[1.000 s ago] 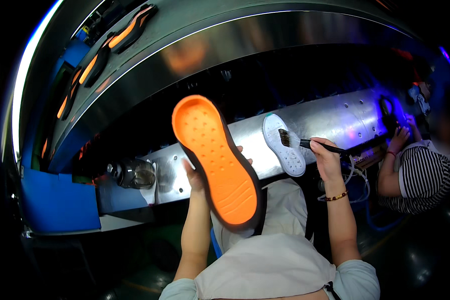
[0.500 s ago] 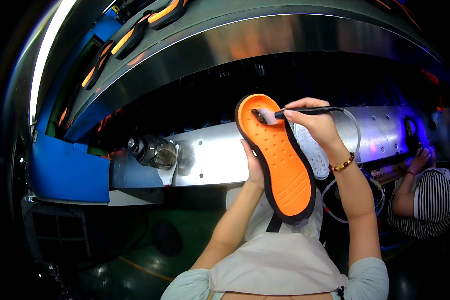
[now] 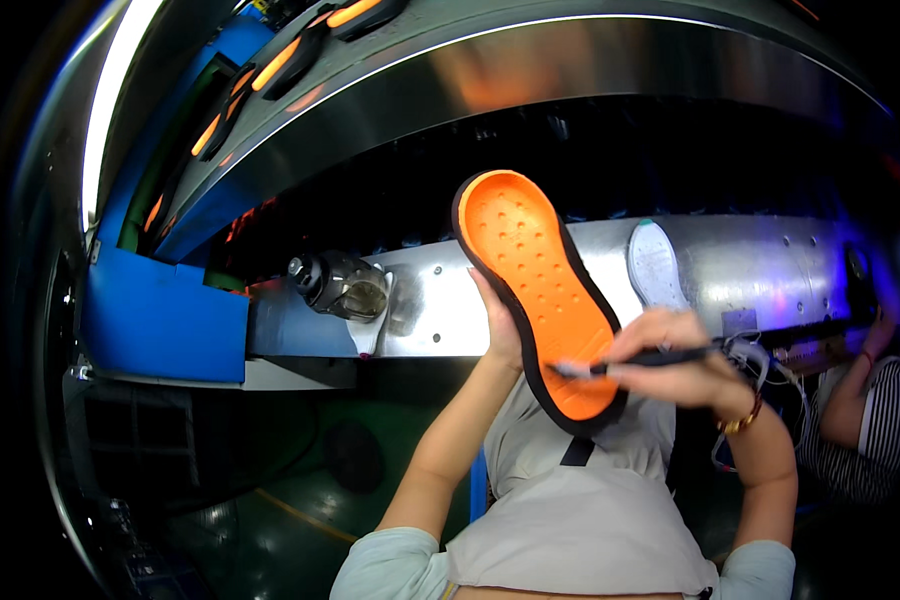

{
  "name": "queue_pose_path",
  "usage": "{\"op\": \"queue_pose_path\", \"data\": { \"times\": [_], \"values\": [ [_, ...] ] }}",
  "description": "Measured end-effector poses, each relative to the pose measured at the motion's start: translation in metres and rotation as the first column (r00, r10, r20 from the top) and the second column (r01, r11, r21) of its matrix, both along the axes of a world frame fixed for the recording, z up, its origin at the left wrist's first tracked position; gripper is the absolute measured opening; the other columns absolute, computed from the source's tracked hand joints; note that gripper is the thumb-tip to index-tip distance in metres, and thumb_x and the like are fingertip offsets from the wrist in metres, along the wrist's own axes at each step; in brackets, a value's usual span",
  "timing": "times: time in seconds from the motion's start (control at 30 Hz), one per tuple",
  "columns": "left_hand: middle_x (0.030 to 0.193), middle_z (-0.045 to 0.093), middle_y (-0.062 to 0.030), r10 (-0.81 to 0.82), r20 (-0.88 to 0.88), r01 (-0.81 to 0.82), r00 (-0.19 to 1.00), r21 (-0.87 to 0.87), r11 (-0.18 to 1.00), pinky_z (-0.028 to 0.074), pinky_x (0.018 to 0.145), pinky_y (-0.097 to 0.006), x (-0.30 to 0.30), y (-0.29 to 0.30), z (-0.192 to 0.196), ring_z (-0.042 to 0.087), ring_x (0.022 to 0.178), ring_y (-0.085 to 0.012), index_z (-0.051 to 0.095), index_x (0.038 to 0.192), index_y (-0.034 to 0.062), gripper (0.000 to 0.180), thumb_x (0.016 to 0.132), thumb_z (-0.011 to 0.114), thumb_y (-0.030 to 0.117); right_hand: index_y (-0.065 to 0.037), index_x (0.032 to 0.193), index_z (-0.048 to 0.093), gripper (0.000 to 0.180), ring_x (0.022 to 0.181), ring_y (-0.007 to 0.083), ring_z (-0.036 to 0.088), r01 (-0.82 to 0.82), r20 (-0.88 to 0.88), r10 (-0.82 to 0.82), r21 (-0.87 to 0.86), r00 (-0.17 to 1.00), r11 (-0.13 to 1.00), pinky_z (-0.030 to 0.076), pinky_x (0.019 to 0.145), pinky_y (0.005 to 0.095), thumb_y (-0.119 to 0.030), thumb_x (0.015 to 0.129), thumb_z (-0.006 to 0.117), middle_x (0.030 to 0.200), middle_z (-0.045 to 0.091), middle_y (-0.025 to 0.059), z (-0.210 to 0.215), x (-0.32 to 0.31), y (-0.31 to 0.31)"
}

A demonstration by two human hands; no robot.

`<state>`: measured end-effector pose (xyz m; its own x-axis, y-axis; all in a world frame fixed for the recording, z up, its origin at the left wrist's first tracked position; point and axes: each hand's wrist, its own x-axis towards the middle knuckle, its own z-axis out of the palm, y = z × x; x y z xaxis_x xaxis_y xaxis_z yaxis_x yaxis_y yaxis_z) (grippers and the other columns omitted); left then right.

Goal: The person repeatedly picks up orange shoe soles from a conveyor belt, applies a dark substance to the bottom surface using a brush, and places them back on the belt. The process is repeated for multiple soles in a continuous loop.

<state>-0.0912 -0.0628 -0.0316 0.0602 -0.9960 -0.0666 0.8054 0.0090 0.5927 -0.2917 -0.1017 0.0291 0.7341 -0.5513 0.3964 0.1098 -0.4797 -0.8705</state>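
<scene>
A shoe sole (image 3: 540, 265) with an orange, dimpled inside and a black rim is held up in front of me, tilted. My left hand (image 3: 502, 330) grips its left edge, the fingers mostly hidden behind it. In my right hand (image 3: 670, 350) is a brush (image 3: 572, 370) with a black handle, and a pale tube runs near its back end. The bristles are at the lower part of the orange surface and smeared by motion. A white sole-shaped piece (image 3: 655, 265) lies on the metal bench just beyond my right hand.
On the metal bench (image 3: 430, 300) a dark bottle (image 3: 340, 290) lies on a white piece at left. A curved conveyor (image 3: 420, 90) carries several orange-and-black soles. A blue housing (image 3: 160, 320) stands left. A co-worker in striped clothing (image 3: 885, 420) sits at right, beside cables.
My right hand has moved the brush from the sole's far end down to its near end. The dark patch at the far end no longer shows. My left hand keeps its grip.
</scene>
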Motion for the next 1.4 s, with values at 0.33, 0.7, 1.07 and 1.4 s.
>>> {"op": "queue_pose_path", "data": {
  "times": [0.33,0.7,1.07,1.4],
  "values": [
    [0.125,0.041,-0.0100,-0.029,-0.096,0.027,0.995,-0.024,0.999,0.038,0.094,-0.037,-0.033,0.004,0.017,0.045,0.112,-0.0229,0.029,0.129,0.0128,0.075,0.080,0.017,0.068,-0.007,0.078,0.066,0.014,0.073,0.0160,0.059,-0.064,0.030,0.068,-0.101,0.997,0.993,0.043,0.072,0.0291,-0.008,0.064,0.070,0.077,0.064,0.0067,0.035,0.008,-0.011],
    [0.131,0.036,-0.0097,0.294,0.108,-0.283,0.950,-0.103,0.953,0.032,0.098,-0.040,-0.021,-0.007,0.027,0.040,0.116,-0.0261,0.023,0.133,0.0149,0.076,0.079,0.015,0.069,-0.002,0.080,0.066,0.016,0.077,0.0175,0.060,-0.164,0.119,0.150,0.114,0.981,0.980,0.047,0.070,0.0265,-0.002,0.065,0.068,0.079,0.064,0.0092,0.026,-0.002,-0.009],
    [0.127,0.038,-0.0190,0.497,0.063,-0.481,0.866,-0.176,0.859,0.029,0.099,-0.045,0.001,-0.021,0.037,0.040,0.114,-0.0339,0.024,0.132,0.0083,0.091,0.072,0.019,0.076,-0.004,0.081,0.065,0.018,0.080,0.0170,0.059,0.044,0.162,-0.066,0.138,0.985,0.989,0.048,0.071,0.0269,0.002,0.064,0.068,0.084,0.064,0.0077,0.015,-0.015,-0.022],
    [0.129,0.036,-0.0178,0.514,0.192,-0.474,0.836,-0.221,0.852,0.031,0.097,-0.047,0.015,-0.022,0.062,0.039,0.115,-0.0351,0.025,0.132,0.0109,0.088,0.073,0.021,0.075,-0.007,0.080,0.066,0.019,0.091,0.0175,0.053,0.068,0.015,-0.069,0.070,0.997,0.995,0.041,0.080,0.0299,-0.001,0.063,0.071,0.086,0.066,0.0055,0.004,-0.035,-0.010]
  ]
}}
